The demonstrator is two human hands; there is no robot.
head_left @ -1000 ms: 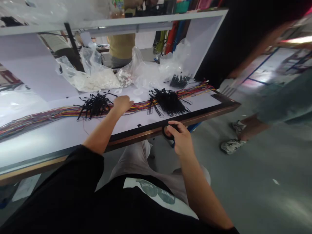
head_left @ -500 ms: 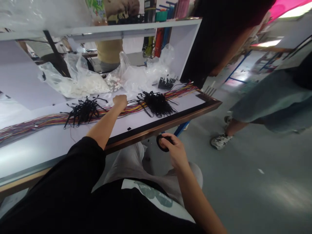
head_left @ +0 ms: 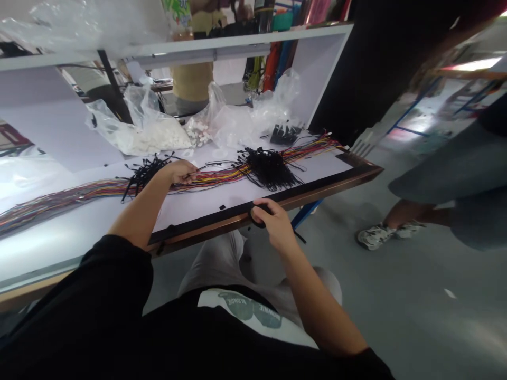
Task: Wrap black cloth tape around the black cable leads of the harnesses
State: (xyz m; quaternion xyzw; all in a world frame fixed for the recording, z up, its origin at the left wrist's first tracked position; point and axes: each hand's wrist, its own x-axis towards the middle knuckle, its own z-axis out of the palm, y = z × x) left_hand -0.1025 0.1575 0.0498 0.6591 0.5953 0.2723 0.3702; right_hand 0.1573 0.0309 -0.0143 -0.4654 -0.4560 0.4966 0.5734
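Observation:
My left hand [head_left: 180, 173] is over the long run of coloured wires [head_left: 222, 177], its fingers closed on a thin black cable [head_left: 214, 164] that trails toward the right-hand pile. Just left of that hand lies a pile of short black cables with connectors [head_left: 144, 170], partly covered by my wrist. A second, larger black cable pile [head_left: 269, 169] rests across the wires to the right. At the table's front edge, my right hand [head_left: 277, 224] grips a roll of black tape [head_left: 258, 220], with thumb and fingers around it.
Clear plastic bags of small white parts [head_left: 162, 134] stand behind the wires, under a white shelf [head_left: 245, 39]. A small black piece [head_left: 222, 207] lies near the brown table edge [head_left: 332, 191]. Another person's legs and shoes [head_left: 376, 236] are at the right.
My left hand has drawn back toward me and left, from behind the wires to over them. My right hand, still holding the tape roll, has risen to the table edge. The view has shifted slightly.

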